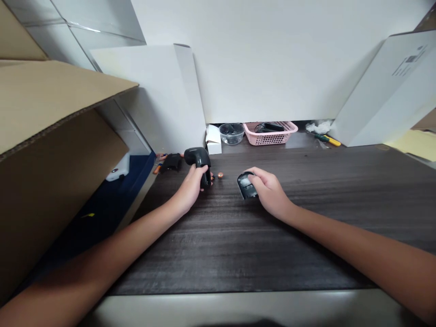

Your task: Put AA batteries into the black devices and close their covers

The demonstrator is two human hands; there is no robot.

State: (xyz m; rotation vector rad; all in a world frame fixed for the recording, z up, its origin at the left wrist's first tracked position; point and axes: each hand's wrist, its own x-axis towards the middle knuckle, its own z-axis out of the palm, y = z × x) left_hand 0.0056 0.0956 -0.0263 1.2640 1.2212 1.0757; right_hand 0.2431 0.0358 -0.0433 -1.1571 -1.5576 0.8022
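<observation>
left hand (pixel 192 188): fingers (pixel 201 187) wrapped round black handheld scanner (pixel 199 159) | right hand (pixel 267 193): fingers (pixel 254 174) curled over black plastic unit (pixel 244 186) | dark counter (pixel 238 254) beneath | beyond: pink basket (pixel 250 135), glass bowl (pixel 231 134) | left: cardboard box (pixel 44 136)

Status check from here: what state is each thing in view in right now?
left hand, gripping the scanner
black handheld scanner, upright in the left hand
right hand, lying over the black plastic piece
black plastic piece, on the table under the right hand
clear bowl, dark items inside
pink basket, black items inside
screwdriver, lying down behind the table
</observation>
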